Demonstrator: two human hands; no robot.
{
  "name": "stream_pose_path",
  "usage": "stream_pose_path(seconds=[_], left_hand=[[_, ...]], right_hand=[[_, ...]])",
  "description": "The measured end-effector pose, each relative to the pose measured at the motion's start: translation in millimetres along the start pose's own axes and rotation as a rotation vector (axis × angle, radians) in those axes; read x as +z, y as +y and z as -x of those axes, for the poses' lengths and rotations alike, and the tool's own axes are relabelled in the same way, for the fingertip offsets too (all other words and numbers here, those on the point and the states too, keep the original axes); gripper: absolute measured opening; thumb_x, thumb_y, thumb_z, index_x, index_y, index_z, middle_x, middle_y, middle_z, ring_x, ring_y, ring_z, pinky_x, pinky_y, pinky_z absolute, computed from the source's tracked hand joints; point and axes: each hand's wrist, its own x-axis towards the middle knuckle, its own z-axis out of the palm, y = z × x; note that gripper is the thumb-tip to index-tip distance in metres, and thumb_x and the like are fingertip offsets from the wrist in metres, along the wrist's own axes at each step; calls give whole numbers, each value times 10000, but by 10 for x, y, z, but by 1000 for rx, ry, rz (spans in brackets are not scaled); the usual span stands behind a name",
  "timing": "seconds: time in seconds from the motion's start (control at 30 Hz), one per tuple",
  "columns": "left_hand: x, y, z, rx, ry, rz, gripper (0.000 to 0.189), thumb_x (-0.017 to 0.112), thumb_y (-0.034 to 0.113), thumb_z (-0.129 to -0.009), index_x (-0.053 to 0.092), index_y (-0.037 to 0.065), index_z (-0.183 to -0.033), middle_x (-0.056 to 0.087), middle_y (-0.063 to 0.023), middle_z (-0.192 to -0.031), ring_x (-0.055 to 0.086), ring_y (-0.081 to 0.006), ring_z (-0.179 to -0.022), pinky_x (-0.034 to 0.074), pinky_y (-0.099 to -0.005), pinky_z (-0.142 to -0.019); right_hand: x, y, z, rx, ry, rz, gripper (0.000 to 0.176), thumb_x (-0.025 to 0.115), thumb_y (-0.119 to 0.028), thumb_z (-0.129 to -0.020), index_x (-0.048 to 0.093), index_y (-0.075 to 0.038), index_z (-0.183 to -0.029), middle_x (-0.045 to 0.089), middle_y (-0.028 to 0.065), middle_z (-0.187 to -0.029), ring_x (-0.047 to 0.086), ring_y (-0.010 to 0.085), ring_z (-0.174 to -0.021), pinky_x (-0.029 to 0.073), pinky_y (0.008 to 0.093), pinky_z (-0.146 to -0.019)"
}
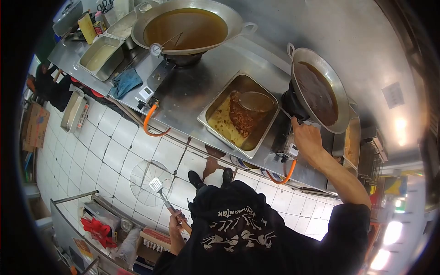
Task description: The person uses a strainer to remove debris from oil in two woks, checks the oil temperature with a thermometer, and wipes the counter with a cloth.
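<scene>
My right hand [306, 137] is closed round the dark handle of a ladle or strainer [256, 101], whose round head lies in a steel tray [201, 118]. Reddish-brown fried bits [240, 120] and yellow oil are beside that head. Just above this hand sits a wok of dark oil [316, 91] on a burner. Low on the left, my left hand [176, 219] grips the wooden handle of a slotted spatula [156, 185], held over the tiled floor with its blade pointing away.
A large wok of brown oil [185, 28] with a thermometer [156, 49] stands at the top. Left of it are a steel pan [101, 57] and a blue cloth [126, 83]. Orange hoses [147, 123] hang at the counter edge. Another person [48, 87] is at far left.
</scene>
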Motion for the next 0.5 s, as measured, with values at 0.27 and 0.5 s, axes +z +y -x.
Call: stream_pose_path(seconds=[0.27,0.5], left_hand=[[-67,-57,-75,-19,-78,48,246,636,40,-799,434,164,-735,314,70,-514,307,-68,-417,322,-238,-479],[-35,-60,-55,-8,-51,39,238,626,28,-792,437,167,-753,317,70,-515,312,-71,-418,330,-251,-478]], right_hand=[[-88,-117,4,-46,12,110,412,561,-73,-758,516,35,-1153,645,119,-663,659,254,-611,510,364,-515],[-141,-188,-14,-66,52,126,383,566,-75,-752,546,40,-1116,632,97,-617,658,225,-584,507,331,-489]])
